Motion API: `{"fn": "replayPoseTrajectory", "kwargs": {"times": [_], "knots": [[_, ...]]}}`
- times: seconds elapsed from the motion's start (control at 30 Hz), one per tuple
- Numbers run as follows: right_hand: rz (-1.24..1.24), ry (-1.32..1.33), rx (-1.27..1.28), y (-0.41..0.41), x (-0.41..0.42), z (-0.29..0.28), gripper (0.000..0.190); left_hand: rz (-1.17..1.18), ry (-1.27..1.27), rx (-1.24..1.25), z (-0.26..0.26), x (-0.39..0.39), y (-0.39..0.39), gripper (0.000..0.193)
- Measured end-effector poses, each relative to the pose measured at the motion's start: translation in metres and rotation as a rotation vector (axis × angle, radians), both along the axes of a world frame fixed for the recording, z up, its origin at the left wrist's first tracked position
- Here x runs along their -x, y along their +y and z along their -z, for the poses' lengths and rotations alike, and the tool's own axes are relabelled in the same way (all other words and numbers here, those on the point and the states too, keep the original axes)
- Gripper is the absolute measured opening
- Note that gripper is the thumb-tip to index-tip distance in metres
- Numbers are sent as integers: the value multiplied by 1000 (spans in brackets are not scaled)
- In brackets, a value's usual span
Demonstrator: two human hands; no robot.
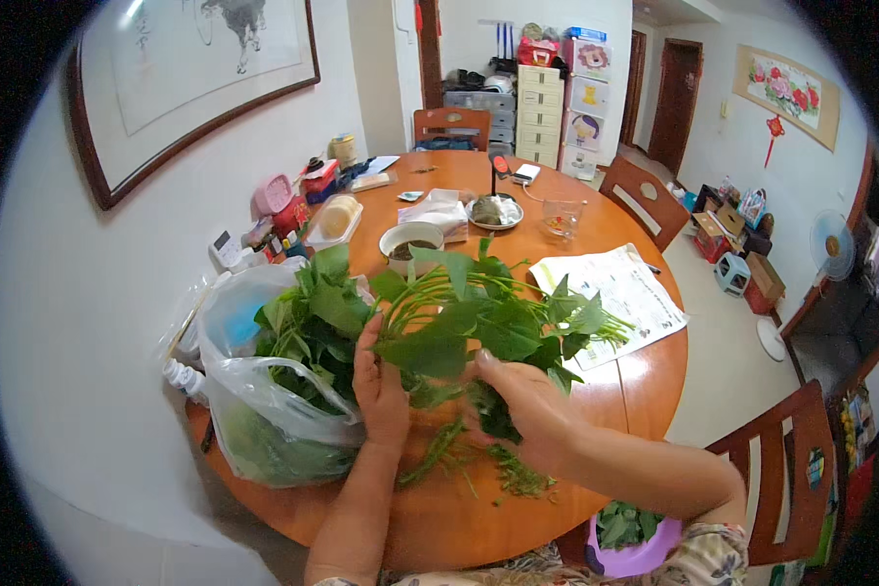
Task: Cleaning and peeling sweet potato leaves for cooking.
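My left hand [382, 395] grips a bunch of long-stemmed leafy greens [513, 329] by the stems, above the table. The bunch arches to the right, its stem ends lying over a printed paper sheet [615, 293]. Slightly blurred, my right hand [531, 410] is closed around some dark green leaves [497, 414] just below the bunch. To the left of my left hand stands an open translucent plastic bag [271, 439] with more greens [329, 304] spilling from its mouth. Stem scraps [520, 475] lie on the table under my hands.
A round wooden table [439, 531] meets the wall at left. A purple basin [655, 553] with leaves sits below its near right edge. Beyond the greens are a white bowl [410, 238], a tissue pack [436, 212], a plate [494, 212] and a clear container [562, 218]. A wooden chair [776, 469] stands at right.
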State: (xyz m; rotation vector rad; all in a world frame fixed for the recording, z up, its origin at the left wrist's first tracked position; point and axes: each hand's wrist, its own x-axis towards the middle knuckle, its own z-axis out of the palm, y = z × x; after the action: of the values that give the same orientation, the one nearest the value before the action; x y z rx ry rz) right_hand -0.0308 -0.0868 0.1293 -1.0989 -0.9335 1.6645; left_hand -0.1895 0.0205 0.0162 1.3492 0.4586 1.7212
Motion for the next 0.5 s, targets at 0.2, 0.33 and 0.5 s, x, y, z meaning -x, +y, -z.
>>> {"fn": "replayPoseTrajectory", "kwargs": {"times": [0.2,0.33,0.5], "knots": [[353,540,150,12,33,-2,31,24,4,-10,7,-5,2,45],[312,655,164,13,43,15,25,189,-262,77,12,-5,9,42],[282,713,189,0,39,23,23,-43,-19,59,17,5,12,41]]}}
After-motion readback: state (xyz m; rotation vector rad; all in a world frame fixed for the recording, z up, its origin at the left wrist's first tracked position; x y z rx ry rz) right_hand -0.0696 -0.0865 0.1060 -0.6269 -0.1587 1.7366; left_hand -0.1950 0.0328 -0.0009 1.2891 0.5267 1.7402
